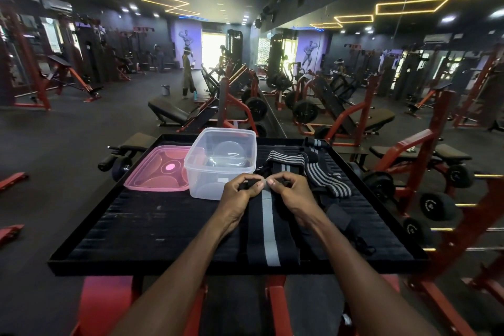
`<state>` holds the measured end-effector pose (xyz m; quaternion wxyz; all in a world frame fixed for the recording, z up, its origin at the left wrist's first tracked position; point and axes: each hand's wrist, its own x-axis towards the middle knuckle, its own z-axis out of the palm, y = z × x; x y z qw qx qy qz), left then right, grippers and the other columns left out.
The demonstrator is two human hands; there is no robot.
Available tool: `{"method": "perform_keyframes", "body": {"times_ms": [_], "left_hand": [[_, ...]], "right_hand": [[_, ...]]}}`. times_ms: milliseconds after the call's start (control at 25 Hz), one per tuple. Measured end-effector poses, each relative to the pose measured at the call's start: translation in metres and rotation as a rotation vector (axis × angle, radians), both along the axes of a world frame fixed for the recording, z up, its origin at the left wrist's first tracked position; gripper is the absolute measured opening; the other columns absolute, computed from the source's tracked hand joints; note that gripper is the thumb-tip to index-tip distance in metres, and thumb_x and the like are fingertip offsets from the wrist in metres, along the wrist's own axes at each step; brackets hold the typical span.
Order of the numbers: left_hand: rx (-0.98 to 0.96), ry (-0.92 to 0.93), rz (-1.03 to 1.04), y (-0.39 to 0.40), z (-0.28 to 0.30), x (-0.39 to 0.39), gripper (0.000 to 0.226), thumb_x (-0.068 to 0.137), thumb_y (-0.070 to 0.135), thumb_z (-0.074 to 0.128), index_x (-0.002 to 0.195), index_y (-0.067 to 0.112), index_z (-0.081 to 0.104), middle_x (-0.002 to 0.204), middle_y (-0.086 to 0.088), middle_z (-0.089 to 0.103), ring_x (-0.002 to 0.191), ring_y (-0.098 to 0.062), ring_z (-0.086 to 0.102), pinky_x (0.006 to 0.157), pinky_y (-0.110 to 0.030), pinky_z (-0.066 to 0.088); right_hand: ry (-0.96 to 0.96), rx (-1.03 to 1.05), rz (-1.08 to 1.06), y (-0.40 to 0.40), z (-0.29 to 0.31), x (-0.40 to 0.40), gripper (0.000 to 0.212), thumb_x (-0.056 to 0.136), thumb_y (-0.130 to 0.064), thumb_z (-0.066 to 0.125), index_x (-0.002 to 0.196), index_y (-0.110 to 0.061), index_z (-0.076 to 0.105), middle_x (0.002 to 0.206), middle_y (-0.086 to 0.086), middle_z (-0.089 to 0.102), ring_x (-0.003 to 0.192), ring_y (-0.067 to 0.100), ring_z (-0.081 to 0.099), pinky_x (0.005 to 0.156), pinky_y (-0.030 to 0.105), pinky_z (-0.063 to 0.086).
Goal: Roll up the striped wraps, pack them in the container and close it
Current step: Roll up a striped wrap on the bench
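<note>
A black wrap with one grey stripe (268, 229) lies flat on the black tray (152, 224), running toward me. My left hand (241, 191) and my right hand (290, 191) both pinch its far end, thumbs nearly touching. Behind them a heap of black wraps with several grey stripes (308, 169) is bunched at the tray's right. The clear plastic container (222, 161) stands open just left of my hands, with no wrap inside. Its pink lid (161, 169) lies flat to the container's left.
The tray rests on a red frame (275, 305). Black straps (346, 224) trail off the heap at the right. Dumbbells on a rack (436, 204) stand to the right. Benches and machines fill the gym floor beyond, and a person (188, 76) stands far off.
</note>
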<state>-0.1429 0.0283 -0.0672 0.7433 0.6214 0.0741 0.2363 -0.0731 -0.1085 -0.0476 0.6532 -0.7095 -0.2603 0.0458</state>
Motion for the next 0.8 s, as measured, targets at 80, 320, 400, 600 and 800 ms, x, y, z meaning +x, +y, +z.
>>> {"method": "perform_keyframes", "body": {"times_ms": [80,320,400,600,800], "left_hand": [[-0.059,0.004,-0.011,-0.003,-0.002,0.000,0.009,0.083,0.008,0.077,0.084,0.017,0.078,0.097,-0.016,0.074,0.097,-0.030,0.068,0.100,-0.047,0.052],[0.070,0.109,0.061,-0.002,-0.004,-0.002,0.006,0.083,0.018,0.079,0.083,0.016,0.073,0.089,-0.016,0.076,0.082,-0.024,0.070,0.087,-0.045,0.057],[0.092,0.101,0.068,-0.004,-0.004,-0.001,0.011,0.084,0.007,0.076,0.084,0.018,0.073,0.087,-0.009,0.075,0.083,-0.020,0.068,0.084,-0.038,0.056],[0.109,0.077,0.054,-0.006,-0.005,0.002,0.012,0.085,0.008,0.075,0.087,0.020,0.077,0.091,-0.001,0.075,0.089,-0.012,0.068,0.087,-0.026,0.053],[0.179,0.125,0.151,-0.009,-0.007,0.001,0.019,0.086,0.004,0.073,0.087,0.022,0.077,0.092,0.002,0.075,0.089,-0.011,0.067,0.085,-0.023,0.052]], "right_hand": [[-0.016,0.024,-0.007,-0.002,-0.004,0.000,0.006,0.086,-0.004,0.073,0.091,-0.007,0.077,0.090,0.003,0.075,0.084,0.009,0.068,0.084,0.027,0.054],[0.212,0.115,0.037,-0.005,-0.017,-0.003,0.014,0.084,0.000,0.073,0.094,-0.009,0.076,0.093,0.009,0.075,0.088,0.021,0.069,0.086,0.036,0.056],[0.301,0.136,0.070,-0.008,-0.022,-0.005,0.010,0.088,-0.005,0.071,0.098,-0.005,0.074,0.092,0.012,0.075,0.087,0.023,0.070,0.085,0.037,0.056],[0.159,0.054,0.054,-0.013,-0.025,0.005,0.015,0.087,0.003,0.071,0.091,-0.011,0.073,0.078,-0.006,0.072,0.071,-0.002,0.066,0.072,0.017,0.053],[0.097,-0.031,0.050,-0.008,-0.029,0.011,0.011,0.088,-0.001,0.071,0.093,-0.011,0.072,0.082,-0.008,0.068,0.072,-0.003,0.063,0.066,0.008,0.047]]}}
